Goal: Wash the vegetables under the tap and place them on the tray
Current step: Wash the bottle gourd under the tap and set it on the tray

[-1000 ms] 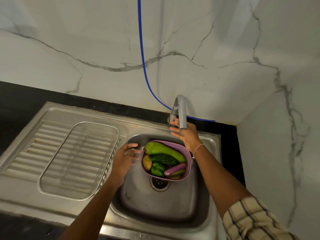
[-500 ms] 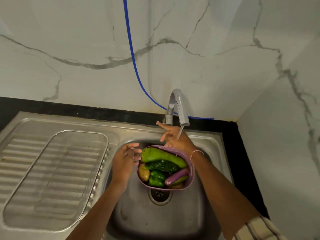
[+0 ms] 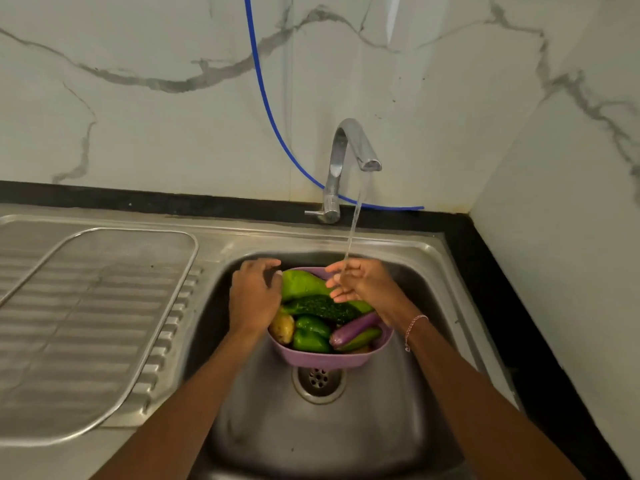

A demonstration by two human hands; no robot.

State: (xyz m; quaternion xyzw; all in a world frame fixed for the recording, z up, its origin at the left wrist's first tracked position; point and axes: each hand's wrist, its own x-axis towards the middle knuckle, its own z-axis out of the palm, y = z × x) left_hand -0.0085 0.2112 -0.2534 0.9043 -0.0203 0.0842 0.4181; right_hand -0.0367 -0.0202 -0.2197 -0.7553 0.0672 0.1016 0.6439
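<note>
A purple basket (image 3: 325,359) stands in the sink basin (image 3: 311,431), holding a large pale green gourd (image 3: 301,284), a bitter gourd (image 3: 322,308), a potato (image 3: 282,328), a green capsicum (image 3: 311,336) and a purple brinjal (image 3: 353,329). Water runs from the tap (image 3: 353,147) onto my right hand (image 3: 363,284), which is held open with relaxed fingers above the basket's far right side. My left hand (image 3: 254,296) hovers over the basket's left rim beside the gourd, fingers loosely curled, holding nothing. A wire mesh tray (image 3: 104,306) lies on the drainboard at the left.
The steel drainboard (image 3: 20,237) stretches left of the basin. A blue hose (image 3: 266,105) runs down the marble wall behind the tap. A black counter strip (image 3: 502,306) borders the sink on the right, against a side wall. The drain (image 3: 318,381) sits just in front of the basket.
My right hand left the tap and came down under the running water. My left hand moved closer to the basket's left rim. The camera tilted down toward the sink.
</note>
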